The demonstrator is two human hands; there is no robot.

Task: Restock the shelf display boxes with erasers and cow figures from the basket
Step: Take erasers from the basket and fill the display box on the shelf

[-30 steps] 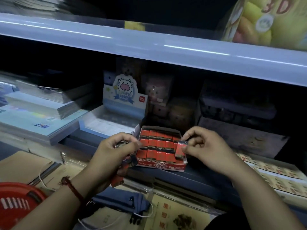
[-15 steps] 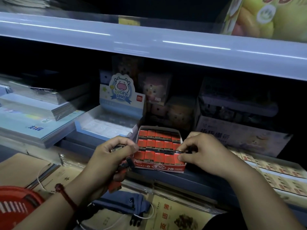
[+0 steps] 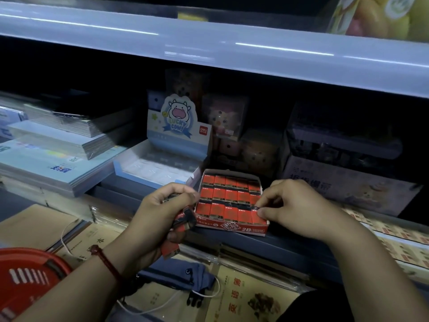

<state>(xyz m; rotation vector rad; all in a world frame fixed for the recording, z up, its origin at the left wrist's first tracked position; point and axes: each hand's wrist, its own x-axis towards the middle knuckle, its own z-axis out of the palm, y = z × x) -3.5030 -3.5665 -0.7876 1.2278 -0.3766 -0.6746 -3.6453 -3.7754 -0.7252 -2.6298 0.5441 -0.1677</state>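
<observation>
Two fingertips (image 3: 263, 213) of the right hand (image 3: 294, 208), thumb and forefinger, pinch a red 2B eraser (image 3: 255, 205) at the right-hand edge of the eraser display box (image 3: 232, 227). It sits low among its neighbours, though I cannot tell whether it is fully seated. The hand's other fingers are curled loosely above it. The left hand (image 3: 160, 212) grips a bundle of spare erasers (image 3: 183, 219) with its fingers wrapped round them, and one eraser pokes out below the palm. That loose one looks likeliest to slip, since the grip is crowded and any shift of the thumb could let it drop onto the goods below. The rows are also packed tight, so forcing the pinched eraser down could buckle the thin side wall or pop up a neighbour. The box sits at the front lip of the shelf (image 3: 290, 249), where a hard push might tip it off. Both wrists are level and both forearms reach in from below, with the hands on either side of the box. The cow display box (image 3: 162, 168) stands just behind and to the left. The red basket (image 3: 27, 275) waits at the lower left, well apart.
</observation>
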